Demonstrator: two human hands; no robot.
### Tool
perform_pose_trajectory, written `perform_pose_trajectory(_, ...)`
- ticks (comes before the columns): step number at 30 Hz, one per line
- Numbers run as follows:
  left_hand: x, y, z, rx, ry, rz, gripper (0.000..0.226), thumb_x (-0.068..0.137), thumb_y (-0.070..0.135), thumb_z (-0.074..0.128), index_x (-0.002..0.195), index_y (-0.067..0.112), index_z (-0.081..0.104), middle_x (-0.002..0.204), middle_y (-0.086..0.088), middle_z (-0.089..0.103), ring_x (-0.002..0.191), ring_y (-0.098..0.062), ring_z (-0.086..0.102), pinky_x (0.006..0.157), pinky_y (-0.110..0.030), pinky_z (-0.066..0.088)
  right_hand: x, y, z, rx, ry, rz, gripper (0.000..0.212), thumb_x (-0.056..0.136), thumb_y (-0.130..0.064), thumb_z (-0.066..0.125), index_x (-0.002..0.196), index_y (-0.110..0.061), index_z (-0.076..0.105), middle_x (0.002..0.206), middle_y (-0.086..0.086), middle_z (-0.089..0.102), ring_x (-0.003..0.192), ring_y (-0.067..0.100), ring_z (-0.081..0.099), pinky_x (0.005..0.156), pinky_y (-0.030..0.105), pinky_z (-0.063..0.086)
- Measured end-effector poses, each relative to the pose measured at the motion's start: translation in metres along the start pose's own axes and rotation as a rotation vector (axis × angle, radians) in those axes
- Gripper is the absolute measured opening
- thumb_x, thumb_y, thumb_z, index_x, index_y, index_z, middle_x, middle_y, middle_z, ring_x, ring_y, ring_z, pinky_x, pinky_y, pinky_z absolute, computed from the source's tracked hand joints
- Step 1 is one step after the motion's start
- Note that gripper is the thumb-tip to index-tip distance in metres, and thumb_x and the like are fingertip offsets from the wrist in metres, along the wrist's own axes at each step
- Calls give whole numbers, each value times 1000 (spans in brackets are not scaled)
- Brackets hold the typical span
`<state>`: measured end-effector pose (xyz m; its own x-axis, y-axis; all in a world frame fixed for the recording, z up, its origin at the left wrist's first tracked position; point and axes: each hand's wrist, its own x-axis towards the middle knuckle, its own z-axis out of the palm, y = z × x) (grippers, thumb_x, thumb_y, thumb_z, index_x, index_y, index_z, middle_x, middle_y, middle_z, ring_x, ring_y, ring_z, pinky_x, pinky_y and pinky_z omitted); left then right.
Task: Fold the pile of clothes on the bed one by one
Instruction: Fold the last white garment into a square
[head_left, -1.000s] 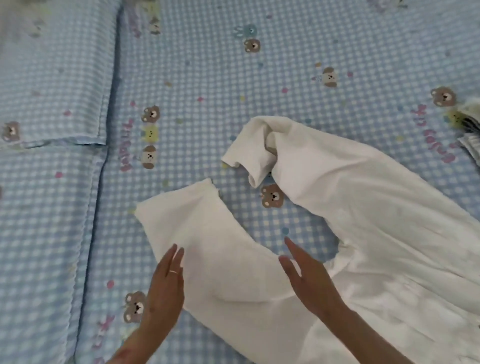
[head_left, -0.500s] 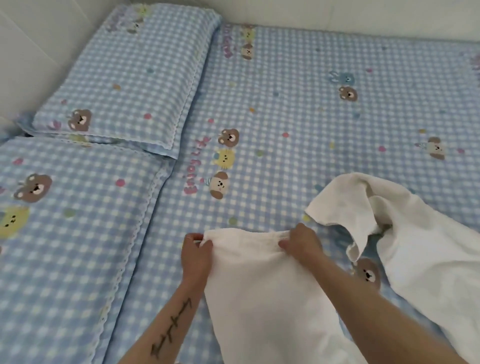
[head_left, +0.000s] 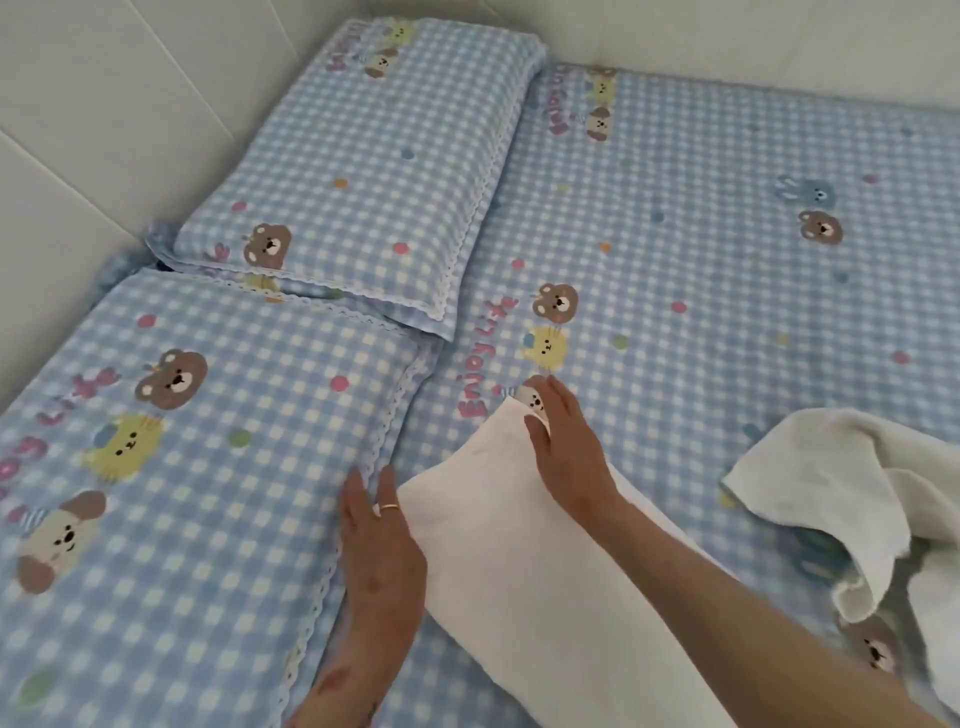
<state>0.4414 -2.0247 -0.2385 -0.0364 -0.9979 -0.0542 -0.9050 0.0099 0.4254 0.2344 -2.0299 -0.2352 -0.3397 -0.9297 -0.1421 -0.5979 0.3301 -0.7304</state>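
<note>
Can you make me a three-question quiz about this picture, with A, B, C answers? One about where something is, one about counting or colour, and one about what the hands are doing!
1. Where is the left hand?
A. at the left edge of the white garment
B. on the far pillow
C. on the wall

2. How many pillows lie on the bed?
A. one
B. two
C. four

3. How are the right hand's fingers?
A. clenched in a fist
B. straight, flat on the cloth
C. hidden under the pillow

Answers: 1 A, it lies beside the garment's left side. 2 B, the far pillow and the near pillow. 3 B, it presses the sleeve end flat.
</note>
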Motion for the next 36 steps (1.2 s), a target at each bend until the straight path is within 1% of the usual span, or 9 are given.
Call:
perform_pose_trajectory(3, -19, 18, 38, 136, -189, 512, 52, 83, 3, 47, 135, 1, 47, 145, -22, 39, 134, -37, 37, 114, -37, 13, -81, 45, 27, -252, -22, -55, 52, 103, -37, 21, 151, -21, 10, 158, -8, 1, 147, 8, 2, 119, 29, -4)
perform_pose_trajectory(6, -18, 27, 72, 334, -408, 703, 61, 93, 39, 17, 149, 15, 19, 156, -8, 6, 145, -29, 13, 115, -36, 0, -147, 86, 27, -485, -10, -2, 55, 98, -39, 24, 145, -13, 35, 154, 3, 24, 143, 21, 24, 115, 43, 5)
perform_pose_trajectory(9, -4, 4, 85, 427, -385, 704, 69, 92, 55, 5, 150, 18, 15, 157, -6, 4, 145, -27, 11, 117, -40, 5, -218, 141, -8, -591, -32, 127, 60, 99, -45, 15, 139, -14, 46, 151, 4, 36, 144, 18, 21, 111, 48, 18)
perform_pose_trajectory(15, -11, 21, 87, 332, -432, 444, 75, 89, 46, 9, 147, -1, 19, 156, -20, 12, 145, -32, 14, 116, -50, 16, -330, 190, -60, -411, 294, 708, 64, 95, -57, 5, 150, -25, 10, 156, 3, 25, 145, 5, 5, 103, 54, 32)
perform_pose_trajectory(19, -80, 133, 107, 64, -512, 649, 68, 97, 41, 15, 139, -9, 34, 144, -24, 39, 132, -36, 42, 108, -47, 35, -285, 147, -24, -367, 124, 339, 64, 99, -45, 12, 135, -8, 50, 152, 5, 34, 144, 6, 12, 110, 31, 20)
perform_pose_trajectory(23, -121, 247, 124, -476, -749, 26, 56, 91, 61, 35, 111, 17, 63, 92, 3, 70, 92, -19, 64, 74, -28, 48, -265, 170, -85, -310, 48, 89, 47, 98, -34, 38, 138, -11, 48, 150, -2, 33, 136, 11, 38, 112, 22, 27)
perform_pose_trajectory(26, -133, 309, 145, -699, -1018, -396, 64, 79, 68, 51, 109, 13, 61, 112, -6, 66, 103, -26, 60, 95, -40, 47, -257, 204, -146, -327, 227, 192, 50, 99, -33, 36, 145, -13, 37, 154, -1, 28, 142, 12, 27, 115, 27, 22)
perform_pose_trajectory(30, -124, 341, 157, -798, -754, -466, 58, 91, 27, 60, 138, 2, 37, 136, -14, 49, 119, -32, 50, 96, -37, 42, -239, 238, -190, -560, 227, 342, 69, 93, -39, 51, 149, -9, 23, 157, 6, 19, 145, 22, 18, 117, 42, 20)
perform_pose_trajectory(36, 49, 349, 99, -371, -370, 306, 30, 95, 15, 45, 125, 11, 46, 109, -8, 54, 97, -28, 53, 77, -33, 38, -225, 265, -201, -536, 65, 300, 77, 93, -62, 21, 151, -15, 3, 159, -3, -6, 147, 14, -4, 119, 40, 0)
